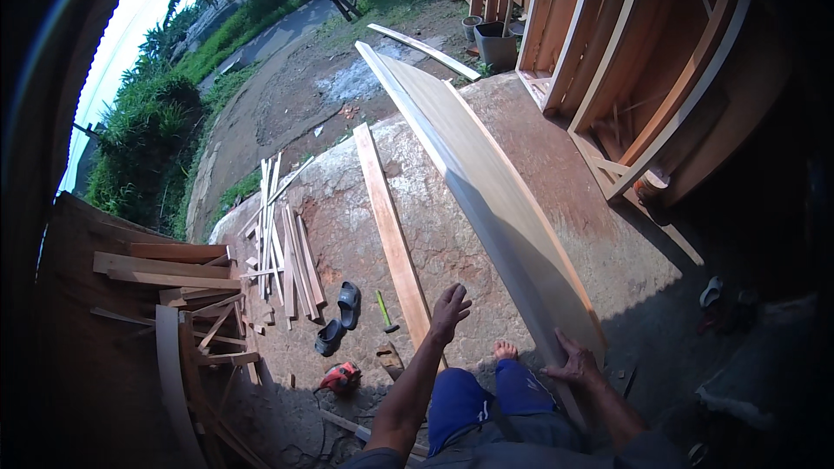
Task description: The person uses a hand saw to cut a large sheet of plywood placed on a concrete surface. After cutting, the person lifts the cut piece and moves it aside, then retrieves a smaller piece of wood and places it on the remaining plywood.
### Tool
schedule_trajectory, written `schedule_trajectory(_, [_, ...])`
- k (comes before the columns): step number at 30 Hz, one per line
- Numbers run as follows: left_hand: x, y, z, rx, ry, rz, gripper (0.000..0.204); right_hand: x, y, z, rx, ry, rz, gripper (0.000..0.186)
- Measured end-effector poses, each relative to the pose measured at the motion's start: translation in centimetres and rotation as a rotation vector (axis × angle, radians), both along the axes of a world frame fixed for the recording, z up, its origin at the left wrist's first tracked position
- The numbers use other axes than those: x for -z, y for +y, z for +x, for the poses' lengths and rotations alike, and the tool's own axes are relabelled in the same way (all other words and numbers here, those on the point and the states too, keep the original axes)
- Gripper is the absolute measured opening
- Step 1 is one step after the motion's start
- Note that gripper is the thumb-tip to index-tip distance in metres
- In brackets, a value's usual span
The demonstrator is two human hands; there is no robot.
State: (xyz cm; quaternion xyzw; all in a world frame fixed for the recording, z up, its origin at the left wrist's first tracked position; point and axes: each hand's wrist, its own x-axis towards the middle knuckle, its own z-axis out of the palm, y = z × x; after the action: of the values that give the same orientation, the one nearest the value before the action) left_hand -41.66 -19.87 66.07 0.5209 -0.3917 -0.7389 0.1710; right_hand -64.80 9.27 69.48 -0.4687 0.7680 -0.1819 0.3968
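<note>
A long wooden panel (512,200) with paler edge strips stands tilted on its side, running from beside my right leg out toward the yard. My right hand (578,360) grips the upper edge of this panel near its close end. Raised in front of my left knee, my left hand (450,311) holds nothing and has its fingers apart. Below and left of it lies a long bare plank (388,226) on the ground. A hammer with a green handle (385,309) and a handsaw (390,360) rest left of the plank.
A red power tool (340,377) and a pair of dark sandals (339,317) lie at left. Beyond them are loose wood strips (287,252) and stacked boards (165,265). Tall wooden frames (599,52) stand at right, near a dark bucket (497,48).
</note>
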Motion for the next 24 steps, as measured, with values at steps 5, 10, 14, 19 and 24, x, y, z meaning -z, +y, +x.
schedule_trajectory(5, [3.7, -7.9, -7.8, -0.013, 0.213, 0.019, 0.078, 2.3, -0.1, 5.8, 0.052, 0.056, 0.108, 0.113])
schedule_trajectory(10, [13.5, -9.6, -4.1, -0.102, -0.304, -0.207, 0.070, 4.5, -2.8, 11.9, 0.067, 0.146, 0.220, 0.101])
schedule_trajectory(14, [16.4, -8.5, 0.9, -0.145, -0.255, -0.104, 0.057, 5.9, -3.9, 15.9, 0.038, 0.144, 0.327, 0.101])
schedule_trajectory(19, [18.7, -8.6, 5.6, -0.242, -0.179, 0.021, 0.052, 7.7, -5.1, 20.0, -0.031, 0.192, 0.329, 0.102])
schedule_trajectory(24, [18.2, -0.4, 10.0, -0.171, -0.035, 0.566, 0.071, 7.1, -6.4, 22.0, -0.063, 0.186, 0.408, 0.103])
